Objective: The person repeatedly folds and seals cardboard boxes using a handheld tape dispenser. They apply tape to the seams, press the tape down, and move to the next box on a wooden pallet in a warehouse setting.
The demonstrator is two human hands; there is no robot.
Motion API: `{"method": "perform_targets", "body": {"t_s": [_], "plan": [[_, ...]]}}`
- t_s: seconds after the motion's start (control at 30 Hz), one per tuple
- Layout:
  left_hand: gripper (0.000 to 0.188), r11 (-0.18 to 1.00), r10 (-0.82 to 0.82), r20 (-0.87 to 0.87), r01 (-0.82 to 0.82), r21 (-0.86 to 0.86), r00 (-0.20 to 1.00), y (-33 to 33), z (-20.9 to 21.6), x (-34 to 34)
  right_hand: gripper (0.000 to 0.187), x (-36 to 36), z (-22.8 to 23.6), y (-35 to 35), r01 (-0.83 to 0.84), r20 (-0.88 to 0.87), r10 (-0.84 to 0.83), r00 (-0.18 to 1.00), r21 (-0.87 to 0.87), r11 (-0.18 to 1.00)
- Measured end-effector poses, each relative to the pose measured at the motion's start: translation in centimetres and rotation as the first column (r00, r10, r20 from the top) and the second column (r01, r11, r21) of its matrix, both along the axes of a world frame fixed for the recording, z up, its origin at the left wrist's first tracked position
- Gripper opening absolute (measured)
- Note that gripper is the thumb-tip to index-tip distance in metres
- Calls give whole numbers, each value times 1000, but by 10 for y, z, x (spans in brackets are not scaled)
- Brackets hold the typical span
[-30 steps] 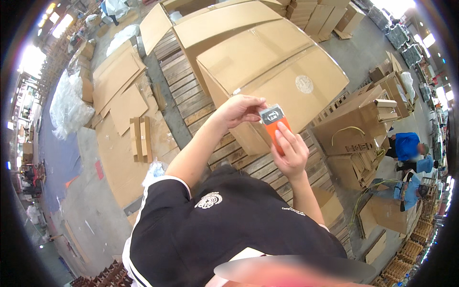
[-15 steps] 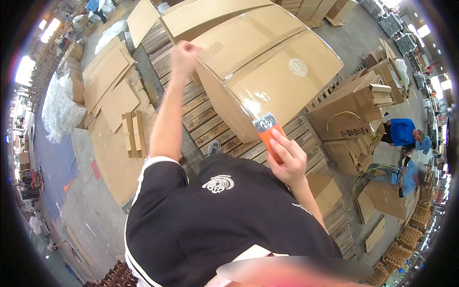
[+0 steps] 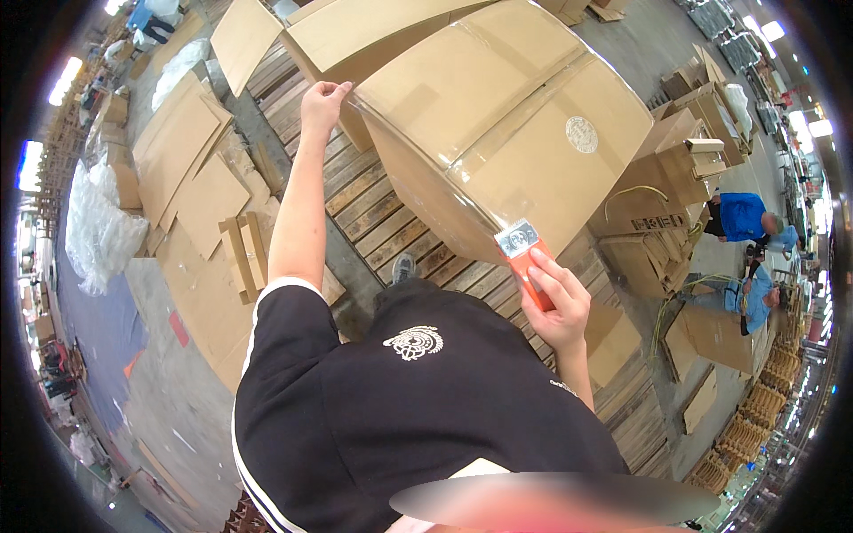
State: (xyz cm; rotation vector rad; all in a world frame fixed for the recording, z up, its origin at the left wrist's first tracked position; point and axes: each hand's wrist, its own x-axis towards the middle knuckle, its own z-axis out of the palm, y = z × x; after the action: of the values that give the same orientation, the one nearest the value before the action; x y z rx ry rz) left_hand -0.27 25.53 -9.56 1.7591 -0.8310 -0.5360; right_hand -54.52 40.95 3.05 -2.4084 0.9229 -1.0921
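Up front, the box [image 3: 498, 124] is the landmark: a big brown carton sealed with clear tape, standing on a wooden pallet [image 3: 373, 209], with a round pale sticker [image 3: 581, 133] on its right face. The left hand [image 3: 322, 99] is stretched out to the box's far left top corner, fingers curled together and touching the edge there; whether they pinch anything, such as a tape end, I cannot tell. The right hand [image 3: 555, 302] is at the box's near bottom corner, fingers closed around an orange tool [image 3: 526, 259] with a metal head; the head sits at the box's lower edge, seemingly touching the cardboard.

Behind the box lies a second carton [image 3: 373, 31], close against it. Left of the box, past the pallet, flat cardboard sheets [image 3: 187, 160] lie spread on the floor, with a short wooden block piece [image 3: 247, 253] among them and a heap of clear plastic wrap [image 3: 102, 231] further left. A grey shoe tip [image 3: 402, 266] shows on the pallet boards just below the box. Right of the box stand open, smaller cartons [image 3: 675, 178] with a yellowish strap [image 3: 635, 194] curling out. Further right, well apart from the box, a person in blue [image 3: 737, 218] bends over, and another person [image 3: 762, 298] sits low beside more cardboard.
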Motion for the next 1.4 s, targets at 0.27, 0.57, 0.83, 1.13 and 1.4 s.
{"method": "perform_targets", "body": {"t_s": [0.27, 0.57, 0.83, 1.13, 1.4], "plan": [[67, 884, 9, -81, 30, 467, 997, -4, 21, 6, 41, -1, -11, 2, 19, 3, -20, 1000, 34, 999], [111, 828, -27, 469, -244, 506, 883, -46, 30, -62, 41, -24, 5, -4, -53, -24, 58, 998, 188, 981], [109, 815, -118, 489, -197, 545, 864, -46, 20, -42, 33, -90, 23, 17, -69, -223, 103, 969, 156, 985], [108, 772, -161, 505, -210, 599, 848, -48, 25, -44, 32, -126, 4, 27, -72, -349, 114, 930, 130, 989], [98, 746, -201, 608, -282, 603, 768, -39, 44, -63, 34, -129, 2, 27, -75, -413, 120, 903, 124, 989]]}}
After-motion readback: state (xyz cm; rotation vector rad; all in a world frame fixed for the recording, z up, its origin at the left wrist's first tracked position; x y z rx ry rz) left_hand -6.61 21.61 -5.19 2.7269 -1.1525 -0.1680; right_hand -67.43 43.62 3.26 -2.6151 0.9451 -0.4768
